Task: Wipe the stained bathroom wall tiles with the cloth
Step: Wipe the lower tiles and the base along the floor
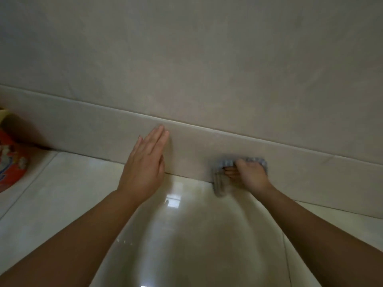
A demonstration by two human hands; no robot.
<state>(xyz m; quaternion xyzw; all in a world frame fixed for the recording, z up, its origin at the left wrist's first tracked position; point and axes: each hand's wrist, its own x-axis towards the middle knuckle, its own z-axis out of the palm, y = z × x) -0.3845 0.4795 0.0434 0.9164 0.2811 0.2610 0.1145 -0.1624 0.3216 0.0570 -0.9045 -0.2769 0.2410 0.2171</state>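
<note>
Right hand (249, 175) grips grey cloth (219, 179), fingers curled round it, pressing it to the low wall tile (207, 146) just above the floor (72, 193); left hand (145, 164) flat, fingers straight, against same tile.

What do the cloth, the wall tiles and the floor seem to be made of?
The cloth: soft grey textile, apparently ribbed; blur hides the weave.
The wall tiles: probably ceramic, beige, matte, with pale grout lines.
The floor: likely glazed tile, glossy, with sharp bright reflections.
</note>
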